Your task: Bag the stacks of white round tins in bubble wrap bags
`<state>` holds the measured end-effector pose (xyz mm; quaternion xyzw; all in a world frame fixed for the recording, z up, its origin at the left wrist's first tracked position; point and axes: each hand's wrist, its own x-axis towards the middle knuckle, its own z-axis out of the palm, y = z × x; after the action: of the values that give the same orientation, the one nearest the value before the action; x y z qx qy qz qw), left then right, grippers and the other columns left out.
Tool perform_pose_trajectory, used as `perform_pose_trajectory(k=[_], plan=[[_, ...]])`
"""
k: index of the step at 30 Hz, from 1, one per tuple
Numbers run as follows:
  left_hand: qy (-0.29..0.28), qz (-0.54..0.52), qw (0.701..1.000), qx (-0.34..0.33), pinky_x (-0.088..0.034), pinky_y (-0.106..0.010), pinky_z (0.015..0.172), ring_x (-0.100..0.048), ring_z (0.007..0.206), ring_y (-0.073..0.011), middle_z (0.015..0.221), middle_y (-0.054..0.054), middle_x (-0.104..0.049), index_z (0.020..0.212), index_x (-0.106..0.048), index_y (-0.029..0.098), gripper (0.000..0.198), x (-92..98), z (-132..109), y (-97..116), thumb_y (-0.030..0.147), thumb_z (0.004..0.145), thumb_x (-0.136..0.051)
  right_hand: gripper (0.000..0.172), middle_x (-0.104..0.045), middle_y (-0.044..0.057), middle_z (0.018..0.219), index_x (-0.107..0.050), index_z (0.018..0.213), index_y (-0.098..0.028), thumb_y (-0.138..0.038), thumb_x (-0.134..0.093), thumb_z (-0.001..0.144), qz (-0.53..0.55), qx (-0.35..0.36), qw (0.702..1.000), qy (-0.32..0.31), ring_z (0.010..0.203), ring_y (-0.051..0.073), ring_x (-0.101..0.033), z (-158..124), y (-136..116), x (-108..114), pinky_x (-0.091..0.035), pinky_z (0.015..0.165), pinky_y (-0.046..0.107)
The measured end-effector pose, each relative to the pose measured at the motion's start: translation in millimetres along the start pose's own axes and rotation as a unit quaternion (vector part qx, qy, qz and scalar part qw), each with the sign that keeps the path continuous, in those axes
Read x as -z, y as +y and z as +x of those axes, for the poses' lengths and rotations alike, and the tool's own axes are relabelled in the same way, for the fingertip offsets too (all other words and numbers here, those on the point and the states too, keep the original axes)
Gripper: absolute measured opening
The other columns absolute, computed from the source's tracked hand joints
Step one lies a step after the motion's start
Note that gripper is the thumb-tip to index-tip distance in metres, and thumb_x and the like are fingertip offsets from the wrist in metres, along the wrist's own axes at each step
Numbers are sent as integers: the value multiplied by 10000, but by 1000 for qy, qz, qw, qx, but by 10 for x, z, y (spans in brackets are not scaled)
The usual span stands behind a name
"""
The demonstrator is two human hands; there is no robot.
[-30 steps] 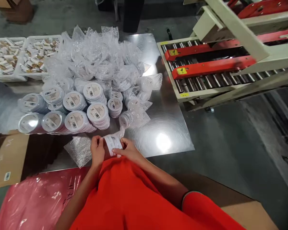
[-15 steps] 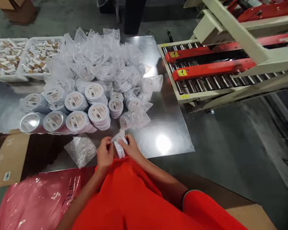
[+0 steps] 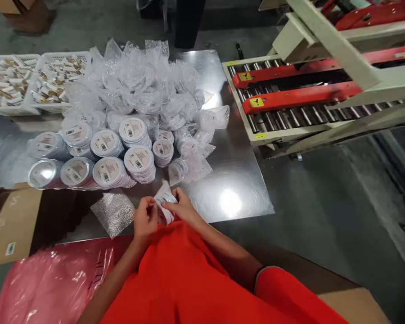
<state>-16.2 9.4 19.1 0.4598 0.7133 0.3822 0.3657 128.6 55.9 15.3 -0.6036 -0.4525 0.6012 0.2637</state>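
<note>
At the table's front edge, against my red clothing, both hands grip a clear bubble-wrap bag (image 3: 164, 193) with white round pieces partly visible inside. My left hand (image 3: 145, 218) pinches its left side with thumb and forefinger. My right hand (image 3: 182, 207) has its fingers closed around the right side, thumb across the front. A flat bubble-wrap bag (image 3: 114, 215) lies left of my left hand. Just beyond my hands, stacks of round white discs with barcode labels (image 3: 139, 159) stand in rows, and a filled bubble-wrap bag (image 3: 189, 167) rests on the metal table (image 3: 236, 180).
Behind the stacks is a heap of filled bubble-wrap bags (image 3: 135, 76). Two white baskets (image 3: 56, 107) at left hold small white-and-brown pieces. A roller conveyor (image 3: 283, 119) with red bars adjoins the table's right side. A cardboard box (image 3: 13, 225) and pink plastic bag (image 3: 54, 283) are near left.
The white pieces between my hands have tilted and sunk lower, and the bag's top now stands up as a pointed flap. My right thumb has shifted down slightly. Things on the table stay put.
</note>
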Motion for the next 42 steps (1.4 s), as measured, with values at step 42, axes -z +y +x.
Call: perform_pose_trajectory(k=[42], plan=[[28, 328, 850, -411, -449, -320, 698, -583, 769, -205, 877, -105, -644, 980, -604, 146, 166, -315, -144, 280, 134, 867, -484, 320, -647, -32, 831, -561, 883, -247, -223, -741, 620, 449, -41, 891, 53, 723, 137, -605, -306, 240, -105, -497, 681, 258]])
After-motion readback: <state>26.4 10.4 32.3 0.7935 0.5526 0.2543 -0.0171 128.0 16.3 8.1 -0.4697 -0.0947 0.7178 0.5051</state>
